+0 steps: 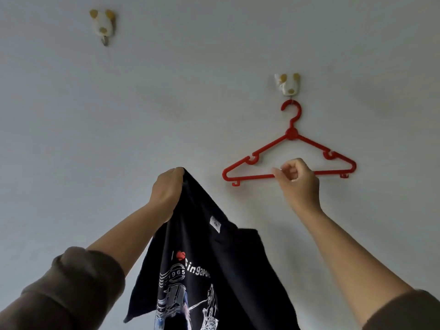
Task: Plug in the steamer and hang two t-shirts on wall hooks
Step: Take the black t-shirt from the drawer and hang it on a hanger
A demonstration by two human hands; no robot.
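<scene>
A black t-shirt (202,263) with a white print and a red heart hangs from my left hand (166,191), which grips it by the shoulder and holds it up against the wall. A red plastic hanger (291,134) hangs from the right wall hook (288,85). My right hand (295,179) pinches the hanger's bottom bar near its middle. A second wall hook (103,25), white with yellow spots, is bare at the upper left. The steamer is out of view.
A plain pale grey wall (190,91) fills the view. Both of my forearms reach upward, with brown sleeves pushed back at the bottom corners.
</scene>
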